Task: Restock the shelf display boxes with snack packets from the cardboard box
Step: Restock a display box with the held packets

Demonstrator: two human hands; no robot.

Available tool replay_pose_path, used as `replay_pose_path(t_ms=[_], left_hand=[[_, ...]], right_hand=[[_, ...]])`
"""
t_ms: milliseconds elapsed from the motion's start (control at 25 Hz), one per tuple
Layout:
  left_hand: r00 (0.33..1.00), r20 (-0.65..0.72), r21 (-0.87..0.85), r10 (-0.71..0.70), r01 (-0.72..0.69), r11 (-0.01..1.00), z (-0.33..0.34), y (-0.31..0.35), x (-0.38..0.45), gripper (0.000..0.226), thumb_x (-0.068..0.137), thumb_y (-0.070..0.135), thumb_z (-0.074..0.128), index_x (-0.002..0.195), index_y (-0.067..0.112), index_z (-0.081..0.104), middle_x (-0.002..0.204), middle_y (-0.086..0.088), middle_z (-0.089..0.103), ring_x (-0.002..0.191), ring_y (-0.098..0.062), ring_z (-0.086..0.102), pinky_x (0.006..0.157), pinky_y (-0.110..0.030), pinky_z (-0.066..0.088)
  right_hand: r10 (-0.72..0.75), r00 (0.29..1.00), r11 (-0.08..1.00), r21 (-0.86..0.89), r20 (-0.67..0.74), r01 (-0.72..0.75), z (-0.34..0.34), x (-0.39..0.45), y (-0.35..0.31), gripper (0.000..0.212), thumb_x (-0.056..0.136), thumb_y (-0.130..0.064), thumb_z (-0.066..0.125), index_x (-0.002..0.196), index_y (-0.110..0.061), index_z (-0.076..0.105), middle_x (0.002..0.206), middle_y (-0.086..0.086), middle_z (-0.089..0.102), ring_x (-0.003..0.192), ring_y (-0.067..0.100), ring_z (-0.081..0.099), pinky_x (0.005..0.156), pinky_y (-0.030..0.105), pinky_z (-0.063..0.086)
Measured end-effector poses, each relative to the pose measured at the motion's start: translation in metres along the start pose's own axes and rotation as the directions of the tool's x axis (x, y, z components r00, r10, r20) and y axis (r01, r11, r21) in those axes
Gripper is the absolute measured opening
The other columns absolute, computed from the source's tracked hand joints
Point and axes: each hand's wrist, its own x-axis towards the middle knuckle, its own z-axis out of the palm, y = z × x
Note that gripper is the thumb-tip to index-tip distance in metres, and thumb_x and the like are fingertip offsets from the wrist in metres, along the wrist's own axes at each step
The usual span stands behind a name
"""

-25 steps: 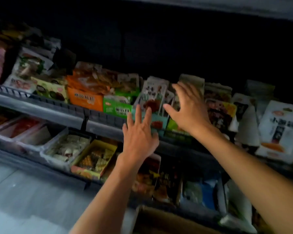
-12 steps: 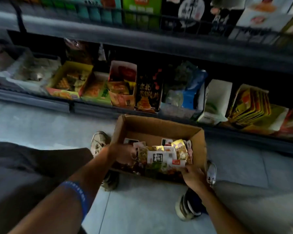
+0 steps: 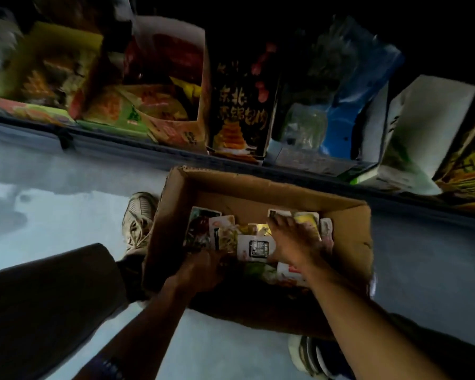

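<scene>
Both hands inside cardboard box (image 3: pixel 261 187) on floor, left hand (image 3: pixel 200 270) at 7 o'clock, grip unclear, right hand (image 3: pixel 294 242) spread flat on snack packets (image 3: pixel 254 246), shelf display boxes (image 3: pixel 173 89) at 12 o'clock.

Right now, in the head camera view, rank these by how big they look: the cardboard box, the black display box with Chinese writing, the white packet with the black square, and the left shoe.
1. cardboard box
2. black display box
3. left shoe
4. white packet

Apparent size only; the shoe is partly hidden.
</scene>
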Motion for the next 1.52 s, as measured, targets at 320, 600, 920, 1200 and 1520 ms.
replay_pose_path(t_ms=[320,600,920,1200,1520], left_hand=[[0.998,-0.007,-0.215,-0.064,0.061,0.975,-0.001,0.002,-0.011,0.039,0.096,0.012,0.055,0.135,0.007,0.057,0.138,-0.016,0.057,0.13,-0.032,0.051,0.109,-0.035,0.038],[0.976,-0.204,-0.659,-0.082,-0.075,0.749,-0.033,0.028,-0.046,0.024,0.078,0.032,0.068,0.102,0.033,0.072,0.106,0.006,0.073,0.105,-0.017,0.067,0.095,-0.031,0.054],[0.941,-0.244,-0.95,0.233,-0.183,-0.254,-0.132,0.129,-0.136,0.063,0.061,0.026,0.083,0.119,0.009,0.067,0.106,-0.016,0.069,0.099,-0.034,0.064,0.083,-0.048,0.057],[0.885,-0.454,-0.891,0.105,-0.448,-0.072,-0.17,0.211,-0.225,0.023,0.091,0.009,0.063,0.113,0.014,0.068,0.105,-0.013,0.075,0.097,-0.032,0.072,0.082,-0.047,0.059],[0.794,-0.591,-0.806,-0.139,-0.585,0.089,-0.223,0.207,-0.286,0.024,0.082,0.005,0.075,0.095,0.023,0.064,0.072,0.0,0.077,0.072,-0.026,0.074,0.069,-0.039,0.058]], right_hand=[[-0.01,0.998,0.981,0.193,0.062,-0.003,0.017,0.006,-0.023,0.03,0.086,-0.031,0.068,0.114,-0.02,0.061,0.114,0.006,0.065,0.104,0.029,0.063,0.077,0.035,0.05],[0.146,0.985,0.582,0.813,-0.091,-0.011,-0.061,-0.066,0.006,0.032,0.078,-0.023,0.083,0.105,-0.025,0.066,0.101,-0.006,0.072,0.09,0.013,0.068,0.075,0.031,0.054],[0.141,0.939,0.132,0.946,-0.314,0.297,-0.174,-0.197,-0.007,0.028,0.083,-0.001,0.072,0.107,-0.014,0.066,0.093,0.003,0.075,0.083,0.019,0.071,0.076,0.037,0.057],[0.308,0.865,0.001,0.91,-0.395,0.415,-0.206,-0.265,-0.026,0.035,0.081,-0.012,0.077,0.115,-0.014,0.067,0.101,0.01,0.076,0.094,0.03,0.072,0.085,0.047,0.058],[0.253,0.855,0.039,0.888,-0.453,0.459,-0.243,-0.316,-0.055,0.022,0.092,-0.016,0.063,0.114,-0.02,0.063,0.096,0.004,0.076,0.084,0.02,0.073,0.066,0.029,0.056]])
